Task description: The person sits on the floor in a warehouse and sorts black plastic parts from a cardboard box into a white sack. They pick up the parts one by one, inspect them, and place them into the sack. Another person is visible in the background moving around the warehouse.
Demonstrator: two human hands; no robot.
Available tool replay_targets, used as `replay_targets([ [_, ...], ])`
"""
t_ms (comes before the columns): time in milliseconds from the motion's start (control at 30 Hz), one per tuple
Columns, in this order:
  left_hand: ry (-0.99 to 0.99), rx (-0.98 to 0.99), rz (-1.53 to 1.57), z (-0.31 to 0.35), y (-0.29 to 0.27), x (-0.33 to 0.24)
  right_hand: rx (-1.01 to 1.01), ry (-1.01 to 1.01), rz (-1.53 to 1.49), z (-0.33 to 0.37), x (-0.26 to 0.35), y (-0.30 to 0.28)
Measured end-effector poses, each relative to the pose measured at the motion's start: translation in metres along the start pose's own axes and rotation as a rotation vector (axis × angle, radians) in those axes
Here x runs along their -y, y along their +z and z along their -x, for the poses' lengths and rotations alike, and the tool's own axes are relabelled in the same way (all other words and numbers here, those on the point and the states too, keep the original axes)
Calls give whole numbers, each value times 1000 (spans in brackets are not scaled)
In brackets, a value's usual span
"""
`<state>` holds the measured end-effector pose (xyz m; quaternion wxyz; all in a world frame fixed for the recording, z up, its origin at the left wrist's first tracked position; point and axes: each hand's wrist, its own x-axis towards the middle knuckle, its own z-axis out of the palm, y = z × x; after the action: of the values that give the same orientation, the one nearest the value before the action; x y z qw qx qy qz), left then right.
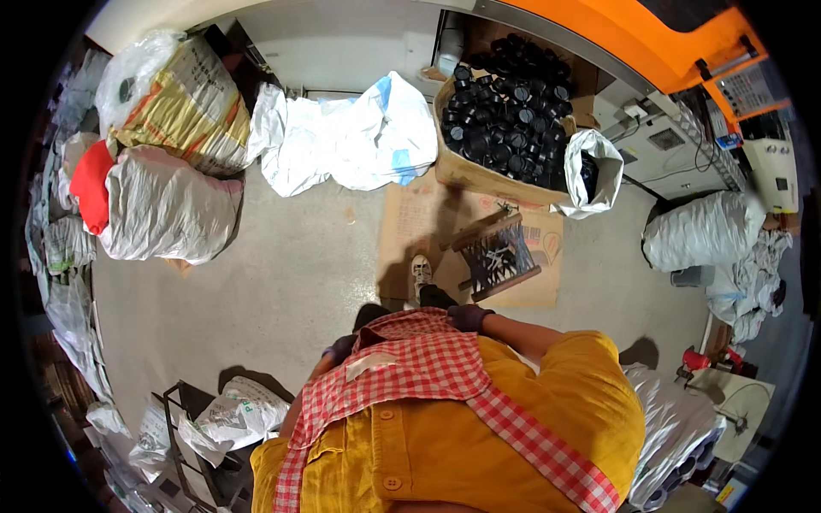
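Hands (469,318) gloved, against checked apron (410,363); wooden rack (498,255) lies diagonally ahead

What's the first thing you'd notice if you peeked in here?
Probably the big cardboard box heaped with shiny black caps, up at the top middle. Right below, filling the bottom, is the person's mustard-yellow shirt with a red-and-white checked cloth draped over it. On the left, bulging white sacks sit piled up.
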<state>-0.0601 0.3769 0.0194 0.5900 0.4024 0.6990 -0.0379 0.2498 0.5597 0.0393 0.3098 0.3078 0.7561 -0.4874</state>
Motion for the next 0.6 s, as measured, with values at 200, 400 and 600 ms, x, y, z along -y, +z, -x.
replay_targets([
  [200, 3, 33, 30, -31, -60, -48, 40, 17, 43, -38, -38, -57],
  [400, 47, 73, 56, -77, -106, -89, -116, -3, 46, -60, -52, -121],
  [600, 71, 108, 136, -99, -119, -131, -119, -89, -34, -42, -73, -191],
])
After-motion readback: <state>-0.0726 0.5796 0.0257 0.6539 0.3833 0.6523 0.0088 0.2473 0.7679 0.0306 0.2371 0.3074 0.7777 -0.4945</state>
